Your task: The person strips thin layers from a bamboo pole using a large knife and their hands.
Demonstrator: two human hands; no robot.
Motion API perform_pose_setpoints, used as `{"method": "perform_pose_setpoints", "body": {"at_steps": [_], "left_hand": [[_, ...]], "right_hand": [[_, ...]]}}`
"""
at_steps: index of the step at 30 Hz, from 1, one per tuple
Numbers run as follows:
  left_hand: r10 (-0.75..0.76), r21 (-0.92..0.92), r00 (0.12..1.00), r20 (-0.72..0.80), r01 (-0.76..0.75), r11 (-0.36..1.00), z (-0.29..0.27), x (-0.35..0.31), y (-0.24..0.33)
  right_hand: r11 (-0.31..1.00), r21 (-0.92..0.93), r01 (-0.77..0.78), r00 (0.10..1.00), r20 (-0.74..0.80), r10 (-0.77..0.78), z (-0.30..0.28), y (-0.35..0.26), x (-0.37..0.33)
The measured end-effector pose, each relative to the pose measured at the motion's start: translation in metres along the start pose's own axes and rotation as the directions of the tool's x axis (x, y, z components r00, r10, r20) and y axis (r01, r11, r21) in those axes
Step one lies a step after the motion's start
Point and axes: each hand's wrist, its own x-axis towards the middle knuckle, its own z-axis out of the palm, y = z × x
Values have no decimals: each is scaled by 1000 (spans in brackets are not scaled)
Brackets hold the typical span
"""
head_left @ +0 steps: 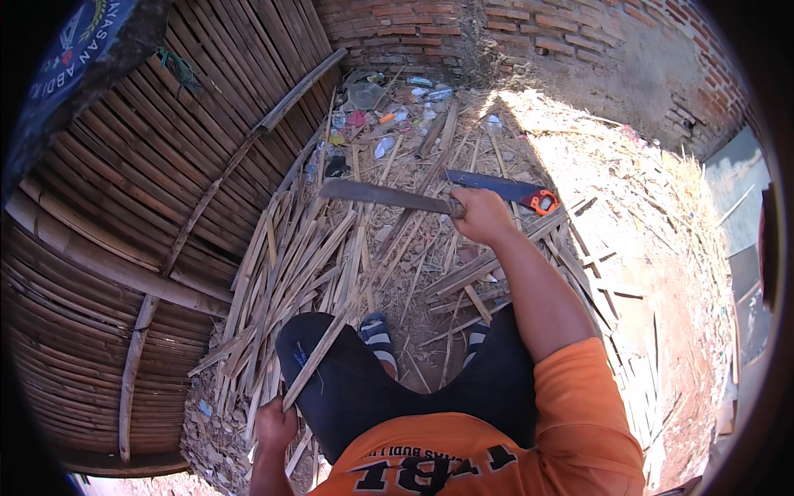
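Note:
My right hand (478,215) is closed round the handle of a machete (385,197), whose broad dark blade points left, out in front of my knees. Just beyond that hand lies a hand saw (496,184) with a blue blade and an orange and black handle. Down by my left thigh, my left hand (276,422) grips the lower end of a split bamboo strip (318,357), which slants up across my left leg. Many similar bamboo strips (248,314) lie in a loose heap to the left of my legs.
A bamboo slat wall (207,107) rises along the left, and a brick wall (397,33) stands at the back. Litter (397,116) is scattered near the far corner. More wood pieces (471,273) lie between and right of my feet. Sunlit straw (612,149) covers ground at the right.

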Motion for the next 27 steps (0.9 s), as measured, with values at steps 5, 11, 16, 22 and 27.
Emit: {"method": "perform_pose_setpoints", "body": {"at_steps": [5, 11, 16, 22, 27], "left_hand": [[-12, 86, 1000, -19, 13, 996, -13, 8, 15], [-25, 4, 1000, -1, 25, 1000, 5, 5, -5], [9, 20, 997, -75, -8, 1000, 1, 7, -12], [-15, -56, 1000, 1, 15, 998, -17, 4, 27], [36, -268, 983, 180, 14, 963, -18, -9, 9]], "right_hand": [[975, 137, -174, 972, -132, 192, 4, 34, -1], [963, 166, -213, 967, -105, 232, 10, 26, 2], [847, 390, -361, 814, -311, 490, 11, 100, 2], [913, 402, -64, 950, -257, 180, -17, 32, -6], [926, 376, 21, 998, 45, -41, -37, -18, -15]]}}
